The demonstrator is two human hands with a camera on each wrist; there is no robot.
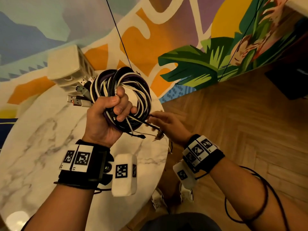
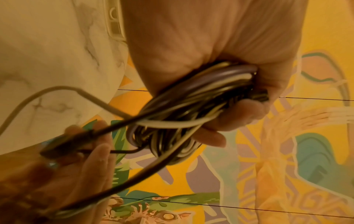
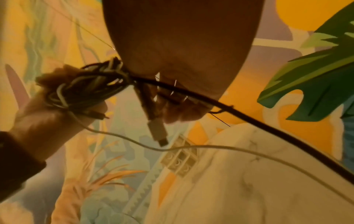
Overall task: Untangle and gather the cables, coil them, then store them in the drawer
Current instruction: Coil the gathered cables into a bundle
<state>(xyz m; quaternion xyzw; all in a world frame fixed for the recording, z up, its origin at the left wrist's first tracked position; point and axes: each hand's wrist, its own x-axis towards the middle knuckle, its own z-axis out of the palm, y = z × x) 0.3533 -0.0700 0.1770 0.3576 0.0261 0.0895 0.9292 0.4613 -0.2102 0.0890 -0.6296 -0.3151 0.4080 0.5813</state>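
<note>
A coil of black, white and purple cables [image 1: 121, 97] is held up over the round marble table [image 1: 41, 130]. My left hand [image 1: 110, 110] grips the coil's lower side in a fist; the grip on the cable bundle [image 2: 191, 94] also shows in the left wrist view. Several USB plugs [image 1: 78, 100] stick out on the coil's left. My right hand [image 1: 163, 124] holds a loose black cable end [image 1: 153, 125] just right of the coil. In the right wrist view its fingers [image 3: 178, 109] curl round a dark cable [image 3: 249, 121], and a USB connector [image 3: 158, 131] hangs below.
A white plastic drawer unit [image 1: 66, 67] stands at the table's far edge. A thin white cable [image 3: 210, 147] trails over the tabletop. Behind is a painted mural wall [image 1: 183, 47]. Wooden floor [image 1: 233, 122] lies to the right, with a dark box [image 1: 290, 80] on it.
</note>
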